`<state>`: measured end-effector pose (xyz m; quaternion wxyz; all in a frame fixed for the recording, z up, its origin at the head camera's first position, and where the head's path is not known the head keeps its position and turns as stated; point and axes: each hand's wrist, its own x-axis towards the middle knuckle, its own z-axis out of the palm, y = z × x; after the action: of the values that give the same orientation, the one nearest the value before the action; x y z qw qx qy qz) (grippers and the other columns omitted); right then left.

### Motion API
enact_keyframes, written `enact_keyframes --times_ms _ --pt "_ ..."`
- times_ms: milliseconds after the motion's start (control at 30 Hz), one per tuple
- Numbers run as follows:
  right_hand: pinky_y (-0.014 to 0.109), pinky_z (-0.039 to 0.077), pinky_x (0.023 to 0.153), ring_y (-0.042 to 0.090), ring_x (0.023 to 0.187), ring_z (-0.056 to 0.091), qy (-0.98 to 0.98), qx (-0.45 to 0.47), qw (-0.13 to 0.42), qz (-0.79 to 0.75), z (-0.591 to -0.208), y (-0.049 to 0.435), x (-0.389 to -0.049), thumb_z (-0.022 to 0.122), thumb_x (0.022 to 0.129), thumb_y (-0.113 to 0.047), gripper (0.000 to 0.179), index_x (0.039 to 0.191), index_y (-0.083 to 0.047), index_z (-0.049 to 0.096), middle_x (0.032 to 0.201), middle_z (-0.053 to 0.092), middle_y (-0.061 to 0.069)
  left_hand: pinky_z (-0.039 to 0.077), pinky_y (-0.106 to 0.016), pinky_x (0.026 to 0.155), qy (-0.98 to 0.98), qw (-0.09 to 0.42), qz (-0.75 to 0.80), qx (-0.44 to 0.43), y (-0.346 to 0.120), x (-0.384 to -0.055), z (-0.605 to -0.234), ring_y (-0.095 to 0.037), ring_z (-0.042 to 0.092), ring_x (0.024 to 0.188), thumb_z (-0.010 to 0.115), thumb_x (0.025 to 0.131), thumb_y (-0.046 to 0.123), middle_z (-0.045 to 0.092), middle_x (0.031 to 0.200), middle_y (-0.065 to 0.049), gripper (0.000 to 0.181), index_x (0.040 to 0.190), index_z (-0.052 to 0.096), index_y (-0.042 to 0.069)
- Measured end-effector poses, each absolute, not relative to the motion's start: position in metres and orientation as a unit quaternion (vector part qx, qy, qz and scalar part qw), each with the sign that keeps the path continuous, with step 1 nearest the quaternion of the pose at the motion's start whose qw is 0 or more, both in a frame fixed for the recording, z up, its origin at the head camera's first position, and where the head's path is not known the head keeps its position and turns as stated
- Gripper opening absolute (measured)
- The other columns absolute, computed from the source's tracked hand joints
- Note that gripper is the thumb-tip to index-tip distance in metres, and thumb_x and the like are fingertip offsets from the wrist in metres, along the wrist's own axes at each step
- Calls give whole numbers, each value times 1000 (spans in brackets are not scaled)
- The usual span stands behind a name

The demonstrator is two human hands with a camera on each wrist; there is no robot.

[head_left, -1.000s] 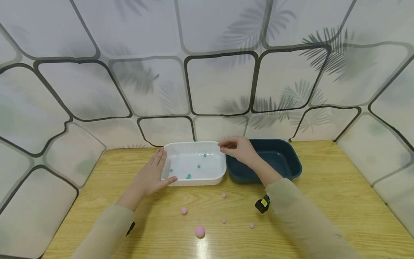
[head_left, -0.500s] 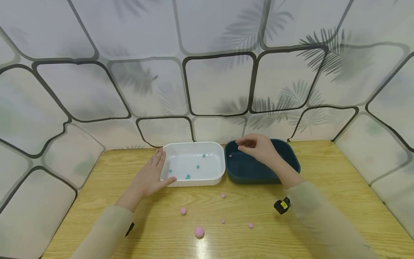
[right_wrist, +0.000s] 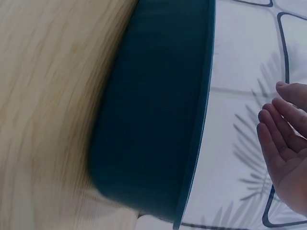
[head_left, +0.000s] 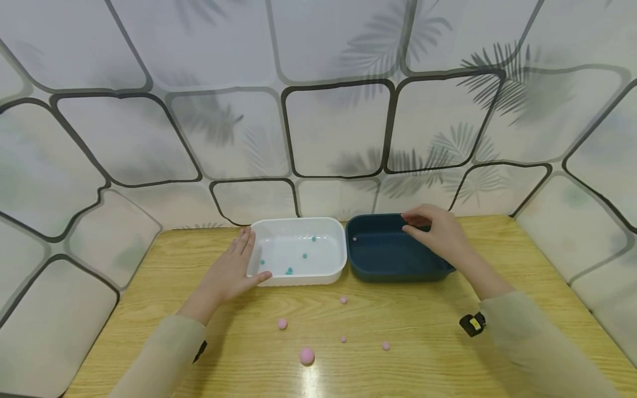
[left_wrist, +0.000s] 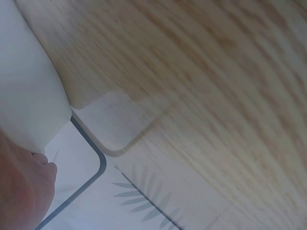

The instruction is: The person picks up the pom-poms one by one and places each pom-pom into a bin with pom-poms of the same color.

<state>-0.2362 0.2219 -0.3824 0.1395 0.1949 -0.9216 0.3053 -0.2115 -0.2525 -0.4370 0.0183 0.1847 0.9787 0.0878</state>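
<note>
My left hand (head_left: 230, 273) rests against the left end of a white rectangular basin (head_left: 298, 280). Its fingers lie straight along that side, with the thumb at the front rim. Several small teal balls (head_left: 304, 256) are scattered on the basin floor. Over the right part of a dark blue basin (head_left: 388, 275), my right hand (head_left: 440, 232) hovers with loosely bent fingers and a gap between thumb and fingertips. Nothing shows between them in the right wrist view, where the hand (right_wrist: 288, 143) is beyond the rim. One tiny pink ball (head_left: 354, 239) sits inside the blue basin, near its left end.
Several pink balls of different sizes lie on the wooden table (head_left: 229, 354) in front of the basins, the largest ball (head_left: 307, 356) nearest me. Both basins stand side by side, close to a patterned backdrop (head_left: 338, 132) that also rises at the left and right.
My right hand has moved right, from the gap between the basins to over the blue basin's right side. The tiny pink ball in that basin has come into view. The left hand stays put.
</note>
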Motion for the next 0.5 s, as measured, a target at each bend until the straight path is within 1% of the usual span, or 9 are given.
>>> enact_keyframes --times_ms 267,367,500 --pt "60 59 91 43 109 71 -948 193 156 198 -386 247 -225 81 95 -15 39 128 3 72 122 73 23 18 -57 135 978 16 84 188 -253 -212 -437 -45 10 165 61 102 59 6 175 -30 108 165 9 -12" --pt "63 56 97 47 117 67 -954 198 159 161 -389 257 -223 81 96 -19 46 133 5 68 128 70 27 19 -57 134 978 13 84 189 -252 -213 -438 -45 10 165 61 102 58 7 175 -30 108 165 9 -12" --pt "68 49 107 52 129 57 -961 196 150 127 -398 269 -223 78 98 -27 60 142 10 59 139 62 33 19 -57 134 978 11 85 189 -252 -213 -438 -46 10 165 62 101 58 8 175 -30 108 165 10 -12"
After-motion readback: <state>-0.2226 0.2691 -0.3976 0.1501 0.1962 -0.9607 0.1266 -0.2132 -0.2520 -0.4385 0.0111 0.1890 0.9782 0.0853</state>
